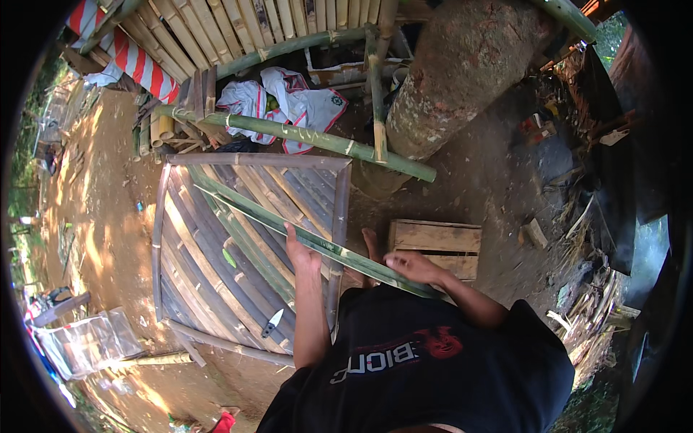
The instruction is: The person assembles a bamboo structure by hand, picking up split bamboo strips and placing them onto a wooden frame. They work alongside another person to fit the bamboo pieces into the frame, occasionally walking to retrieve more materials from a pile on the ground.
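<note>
A long green split bamboo strip [355, 260] runs slantwise across my lap, its far end over a slatted bamboo panel [189, 249]. My left hand [303, 254] is wrapped round the strip near its middle, thumb on the upper side. Closer to my body, my right hand [413, 266] grips the same strip with fingers curled at its edge. On the panel, to the left of my left forearm, lies a knife [273, 322] with a bright blade and dark handle. A small green leaf [229, 257] rests on the slats.
Beyond the panel, a green bamboo pole [296, 133] crosses in front of white sacks [289, 101]. A thick tree trunk [462, 79] rises at the far right. Beside my right hand sits a wooden crate [437, 238]. Split wood [599, 325] is heaped at the right.
</note>
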Available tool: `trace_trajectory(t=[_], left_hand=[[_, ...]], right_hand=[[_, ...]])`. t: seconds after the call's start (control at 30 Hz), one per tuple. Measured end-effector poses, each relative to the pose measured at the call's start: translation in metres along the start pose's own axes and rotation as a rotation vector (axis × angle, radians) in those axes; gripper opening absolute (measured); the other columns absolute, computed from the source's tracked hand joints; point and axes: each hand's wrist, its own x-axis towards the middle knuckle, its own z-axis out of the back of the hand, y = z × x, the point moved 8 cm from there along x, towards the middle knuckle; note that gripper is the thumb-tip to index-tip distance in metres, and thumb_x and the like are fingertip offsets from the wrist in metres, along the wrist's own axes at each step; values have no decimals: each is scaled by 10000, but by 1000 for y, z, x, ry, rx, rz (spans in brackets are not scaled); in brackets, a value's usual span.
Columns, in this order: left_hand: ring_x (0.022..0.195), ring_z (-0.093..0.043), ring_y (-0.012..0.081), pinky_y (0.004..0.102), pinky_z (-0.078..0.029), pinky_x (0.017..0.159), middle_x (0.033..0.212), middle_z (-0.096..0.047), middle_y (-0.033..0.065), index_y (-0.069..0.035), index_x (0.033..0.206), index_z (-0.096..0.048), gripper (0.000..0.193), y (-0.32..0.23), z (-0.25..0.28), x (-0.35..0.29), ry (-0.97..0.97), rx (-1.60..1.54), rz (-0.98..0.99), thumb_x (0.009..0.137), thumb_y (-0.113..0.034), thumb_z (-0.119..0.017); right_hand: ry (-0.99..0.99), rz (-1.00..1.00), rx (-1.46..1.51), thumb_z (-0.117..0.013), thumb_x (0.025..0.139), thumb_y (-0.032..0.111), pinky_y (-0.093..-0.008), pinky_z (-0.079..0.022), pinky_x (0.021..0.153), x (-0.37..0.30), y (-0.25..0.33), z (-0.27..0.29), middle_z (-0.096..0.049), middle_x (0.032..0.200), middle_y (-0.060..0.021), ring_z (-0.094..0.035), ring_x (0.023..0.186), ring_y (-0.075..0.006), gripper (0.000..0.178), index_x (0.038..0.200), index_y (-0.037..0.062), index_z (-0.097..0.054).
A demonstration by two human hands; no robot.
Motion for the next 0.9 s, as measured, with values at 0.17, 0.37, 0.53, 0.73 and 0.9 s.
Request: trace_trajectory(t=[0.17, 0.37, 0.53, 0.73, 0.9], left_hand=[[707, -539, 154, 353, -465, 672, 721, -517, -4, -122, 936, -535, 314, -23, 14, 15, 253, -3, -15, 914, -433, -574], [632, -557, 176, 349, -475, 601, 693, -544, 17, -136, 892, -545, 309, -47, 74, 1, 8, -51, -107, 936, -441, -520], [631, -552, 189, 353, -476, 611, 667, -533, 21, -126, 872, -538, 324, -56, 136, -8, -80, -51, -160, 940, -442, -507], [644, -543, 183, 378, -474, 634, 669, -521, 22, -120, 854, -534, 350, -54, 174, -9, -205, -106, -115, 942, -456, -490], [657, -544, 193, 404, -474, 649, 671, -519, 22, -113, 839, -533, 369, -59, 163, -19, -212, -137, -94, 933, -468, -497]], right_hand=[[-794, -36, -8, -604, 877, 357, -427, -466, 863, 125, -19, 127, -614, 1040, -198, -595, 989, -354, 488, 1173, -27, -543], [-1142, -315, -409, -594, 841, 435, -491, -377, 888, 237, -7, 141, -423, 1148, -189, -431, 1075, -390, 603, 1217, -8, -434], [-1376, -478, -503, -605, 834, 421, -469, -348, 803, 248, -24, 149, -419, 1076, -146, -441, 1021, -340, 479, 1140, 69, -497], [-1452, -456, -390, -615, 836, 383, -474, -341, 816, 252, -28, 145, -439, 1067, -140, -436, 1020, -347, 413, 1093, 69, -538], [-1532, -431, -426, -634, 822, 363, -485, -341, 822, 249, -20, 149, -461, 1048, -144, -438, 1014, -351, 400, 1081, 64, -574]])
